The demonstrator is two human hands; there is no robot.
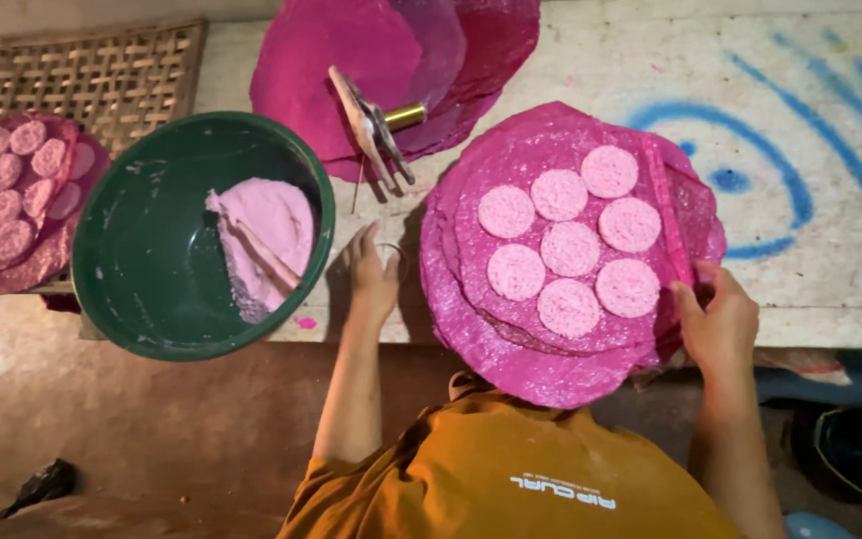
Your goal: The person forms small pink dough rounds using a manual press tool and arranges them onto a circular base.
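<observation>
A stack of round magenta sheets lies on the table in front of me. Several pale pink discs sit on the top sheet. My right hand pinches the top sheet's right edge, which is folded up into a strip. My left hand rests on the table between the stack and a green bowl, its fingers against a thin ring. I cannot tell whether it grips the ring. The bowl holds pale pink paste and a stick.
A woven tray at the far left carries another magenta sheet with several discs. More magenta sheets lie at the back under a brass-handled tool. Blue painted lines mark the table at right.
</observation>
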